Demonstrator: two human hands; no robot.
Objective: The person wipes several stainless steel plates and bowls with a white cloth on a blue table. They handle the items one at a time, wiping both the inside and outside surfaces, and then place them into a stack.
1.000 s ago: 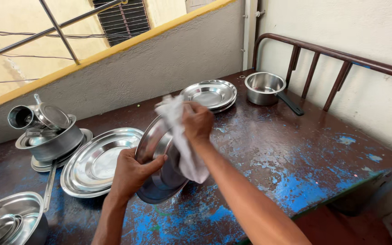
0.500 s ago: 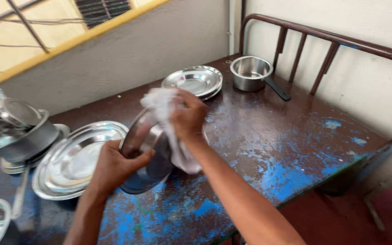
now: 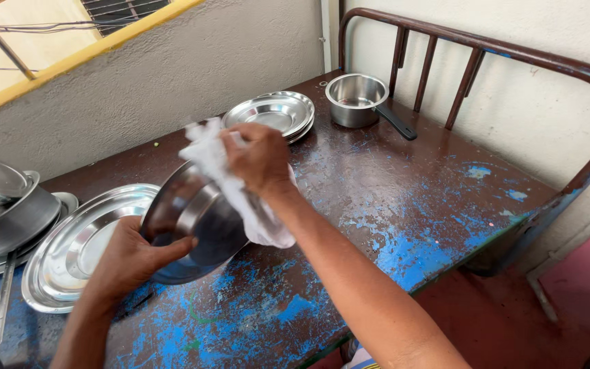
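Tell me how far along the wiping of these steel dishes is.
Looks done: a stack of plates and a small saucepan stand apart at the far end of the table. In hand: the left hand tilts a steel bowl while the right hand presses a white cloth on it. Seemingly left: wide trays and piled pots at the left.

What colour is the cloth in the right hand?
White; the cloth shows best in the head view, draped over the steel bowl.
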